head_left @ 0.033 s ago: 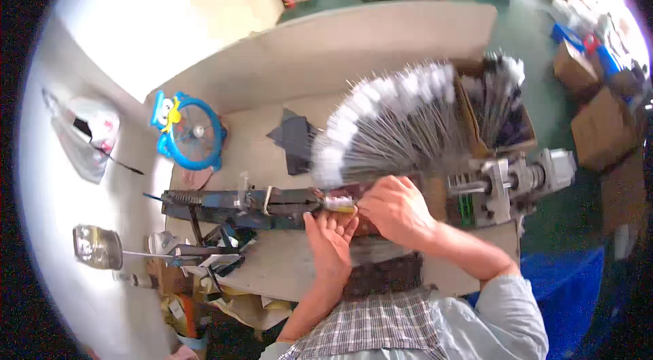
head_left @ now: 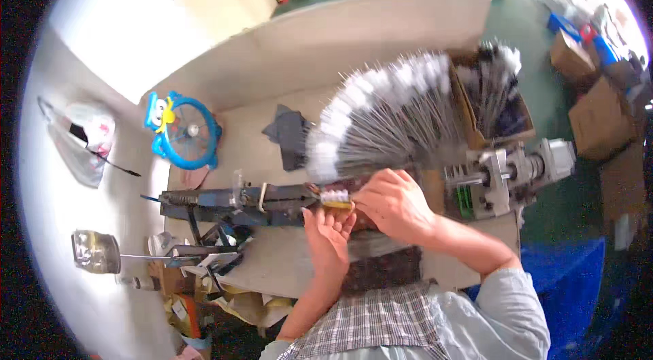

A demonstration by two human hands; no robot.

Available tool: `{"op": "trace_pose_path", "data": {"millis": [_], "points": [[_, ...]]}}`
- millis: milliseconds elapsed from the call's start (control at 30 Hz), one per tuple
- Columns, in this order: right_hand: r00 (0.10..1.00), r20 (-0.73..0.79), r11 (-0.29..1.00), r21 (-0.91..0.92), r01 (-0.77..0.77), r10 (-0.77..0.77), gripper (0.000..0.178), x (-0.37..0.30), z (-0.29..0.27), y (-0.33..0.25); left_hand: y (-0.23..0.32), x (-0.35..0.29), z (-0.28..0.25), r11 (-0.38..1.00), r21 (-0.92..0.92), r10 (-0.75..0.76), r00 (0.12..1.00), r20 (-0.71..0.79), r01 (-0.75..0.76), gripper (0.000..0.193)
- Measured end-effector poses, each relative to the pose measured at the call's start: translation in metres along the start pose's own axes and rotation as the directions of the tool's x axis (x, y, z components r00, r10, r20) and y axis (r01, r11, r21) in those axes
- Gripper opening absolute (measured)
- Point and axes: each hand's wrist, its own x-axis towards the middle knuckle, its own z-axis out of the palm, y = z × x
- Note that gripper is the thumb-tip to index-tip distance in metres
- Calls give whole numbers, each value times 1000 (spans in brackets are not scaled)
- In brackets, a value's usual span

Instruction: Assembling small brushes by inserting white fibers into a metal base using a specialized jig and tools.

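A small piece with a white bristly top and a yellow lower edge lies at the middle of the long dark bench fixture. My left hand comes up from below, palm upward, with its thumb apart and its fingertips close under the yellow edge. Whether they touch it is unclear. My right hand is closed beside the piece's right end, fingers pinched together; what they grip is hidden. Just beyond my hands, many thin wire-stemmed brushes with white tufts fan out on the bench.
Right of the brushes stands a cardboard box holding more of them. A metal machine unit sits at the bench's right end. On the left are a blue round fan and a lamp-like glass jar on a rod. Dark cloth pieces lie behind the fixture.
The whole view has shifted slightly, so the bench appears a little higher and further left. Both hands keep nearly the same pose by the small piece.
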Motion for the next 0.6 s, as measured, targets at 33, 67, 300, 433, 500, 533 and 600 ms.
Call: {"op": "trace_pose_path", "data": {"millis": [33,67,300,433,500,533,600], "points": [[1000,-22,999,27,-20,20,20,0,-5,-2,-3,0,-3,999,48,-5,999,32,3,61],[998,-42,998,53,-36,39,21,-5,-8,-4,-6,-2,-6,996,92,-10,998,63,4,60],[972,207,978,152,-143,110,22,-78,8,16,23,-25,-95,854,469,266,964,-23,-224,36],[888,417,980,-55,-191,196,16,-103,39,21,62,-35,-237,942,-72,273,875,-401,-327,25],[850,473,973,-106,-204,230,13,-100,42,23,93,-51,-300,911,-97,289,788,-544,-401,24],[839,501,977,-110,-183,213,11,-93,40,24,106,-52,-316,881,112,443,715,-540,-460,25],[827,521,977,-131,-167,211,9,-87,36,28,136,-53,-345,812,305,581,648,-493,-497,27]]}}
